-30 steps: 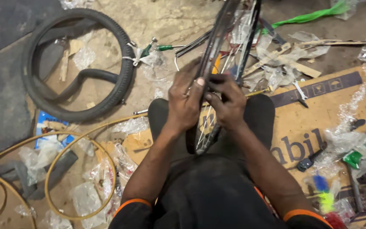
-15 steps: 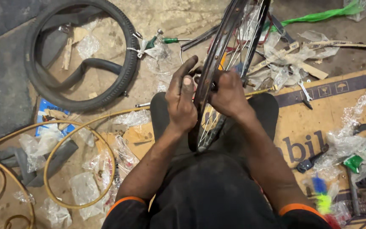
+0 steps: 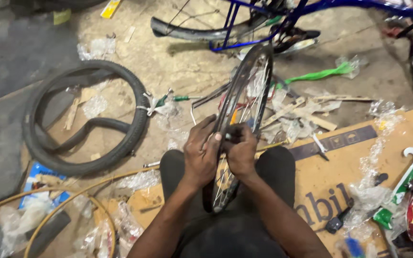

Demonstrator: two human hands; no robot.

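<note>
— Where's the wheel (image 3: 242, 119)?
— Upright between my knees, rim edge-on to me, bottom tucked against my lap.
— And your hands?
— Left hand (image 3: 201, 153) grips the rim from the left; right hand (image 3: 240, 150) clenches on it from the right.
— Around you?
— A tyre (image 3: 80, 119) on the floor to my left, cardboard (image 3: 331, 177) to my right, a blue frame (image 3: 273, 19) beyond.

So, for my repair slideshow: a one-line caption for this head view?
Both hands, left hand and right hand, grip a spoked bicycle wheel rim upright between the knees, black rubber tyre lying nearby.
</note>
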